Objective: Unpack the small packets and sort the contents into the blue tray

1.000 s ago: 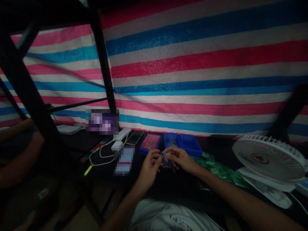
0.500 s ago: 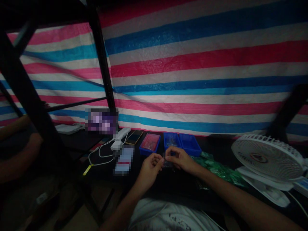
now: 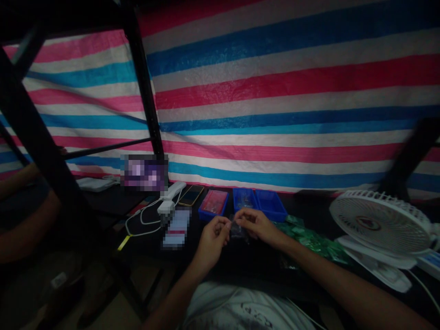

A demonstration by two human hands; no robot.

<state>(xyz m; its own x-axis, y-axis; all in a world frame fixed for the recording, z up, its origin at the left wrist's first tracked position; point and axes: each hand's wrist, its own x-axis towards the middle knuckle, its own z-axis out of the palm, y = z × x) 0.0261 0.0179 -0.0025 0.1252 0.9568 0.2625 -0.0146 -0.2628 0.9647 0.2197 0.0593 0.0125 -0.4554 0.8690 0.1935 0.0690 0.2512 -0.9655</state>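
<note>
Your left hand (image 3: pixel 213 234) and right hand (image 3: pixel 255 224) pinch a clear bag (image 3: pixel 238 231).
The fingers of these 2 hands are closed on its upper part, between them, near 3 blue trays (image 3: pixel 271 204).

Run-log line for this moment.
left hand: at clear bag | right hand: pinching clear bag | near: blue trays, green glossy pile

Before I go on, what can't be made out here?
In the head view:
Small plastic packet at the right hand: contents, too dark, partly covered by that hand.
Middle blue tray: its pieces, too small and dim.
Purple panel: detail, lost to pixelation.
Co-worker's arm: cut off by left edge, partly behind black post.
</note>
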